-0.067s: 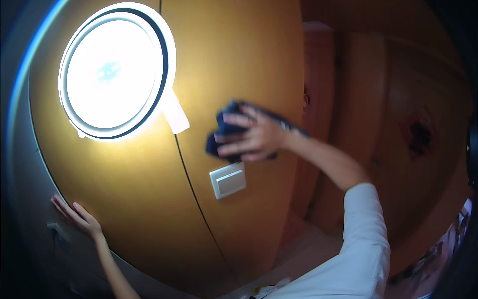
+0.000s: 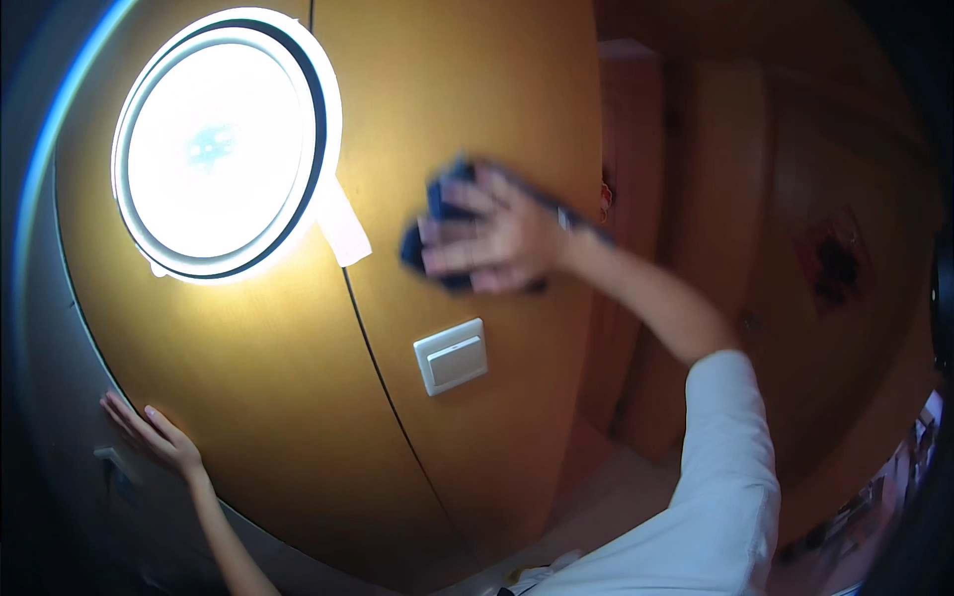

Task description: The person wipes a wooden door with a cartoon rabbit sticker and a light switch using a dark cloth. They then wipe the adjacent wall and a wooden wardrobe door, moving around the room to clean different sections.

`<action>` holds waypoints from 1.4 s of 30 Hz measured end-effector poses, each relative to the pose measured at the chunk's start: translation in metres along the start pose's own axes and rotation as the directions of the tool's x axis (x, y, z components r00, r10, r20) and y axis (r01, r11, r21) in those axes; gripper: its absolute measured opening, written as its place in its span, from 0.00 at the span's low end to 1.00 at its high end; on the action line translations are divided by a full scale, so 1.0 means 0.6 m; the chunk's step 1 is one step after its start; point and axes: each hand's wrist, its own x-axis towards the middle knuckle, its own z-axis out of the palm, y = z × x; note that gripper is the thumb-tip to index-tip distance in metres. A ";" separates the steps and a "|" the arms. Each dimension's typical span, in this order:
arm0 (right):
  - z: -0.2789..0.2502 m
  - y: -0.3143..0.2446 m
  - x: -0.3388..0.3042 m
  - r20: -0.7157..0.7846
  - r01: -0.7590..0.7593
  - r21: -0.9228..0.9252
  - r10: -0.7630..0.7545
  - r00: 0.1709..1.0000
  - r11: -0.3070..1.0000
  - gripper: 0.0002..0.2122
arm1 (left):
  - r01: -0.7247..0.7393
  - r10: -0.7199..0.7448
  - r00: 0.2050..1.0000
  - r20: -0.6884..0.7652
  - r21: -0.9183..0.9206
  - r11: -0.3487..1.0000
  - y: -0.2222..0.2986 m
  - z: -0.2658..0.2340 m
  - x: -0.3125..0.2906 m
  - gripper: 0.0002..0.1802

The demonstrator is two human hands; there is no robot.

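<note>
My right hand (image 2: 492, 238) has its fingers spread over a dark blue cloth (image 2: 452, 189), holding it flat against the gold-coloured wall panel (image 2: 477, 89). The cloth bunches out past the fingertips, and hand and cloth are a little blurred. Just below them, a white wall switch (image 2: 452, 358) is fixed to the panel. At lower left, my left hand (image 2: 159, 437) rests with fingers stretched out at the panel's edge, holding nothing.
A bright round lamp (image 2: 224, 149) with a white bracket (image 2: 343, 230) is on the panel at upper left. A dark vertical seam (image 2: 373, 358) runs down below it. On the right is a brown door (image 2: 785, 397) with a reddish diamond-shaped decoration (image 2: 835, 263).
My right hand has slid slightly up the panel with the cloth, away from the switch. My left hand stays in place. The view has shifted a little.
</note>
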 end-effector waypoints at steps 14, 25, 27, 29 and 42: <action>0.056 -0.096 -0.152 -0.049 -0.435 -0.103 0.432 0.900 0.894 0.27 | -0.034 0.033 0.999 -0.023 -0.032 0.999 -0.012 0.005 -0.002 0.27; 0.010 -0.033 -0.195 -0.290 -0.732 -0.065 0.689 0.665 0.679 0.27 | -0.057 0.057 0.998 -0.024 -0.005 0.998 -0.024 0.017 -0.013 0.27; 0.026 -0.049 -0.178 -0.343 -0.745 -0.024 0.694 0.633 0.667 0.28 | -0.062 0.062 0.998 -0.027 -0.005 0.998 -0.030 0.013 -0.008 0.27; 0.092 -0.142 -0.180 -0.237 -0.729 0.002 0.709 0.665 0.685 0.28 | -0.067 0.068 0.997 -0.021 0.033 0.997 -0.047 -0.004 -0.001 0.28; 0.237 -0.488 -0.177 -0.232 -0.982 0.181 0.973 0.018 0.061 0.32 | 0.044 -0.044 0.999 0.017 0.015 0.999 0.000 0.001 -0.015 0.31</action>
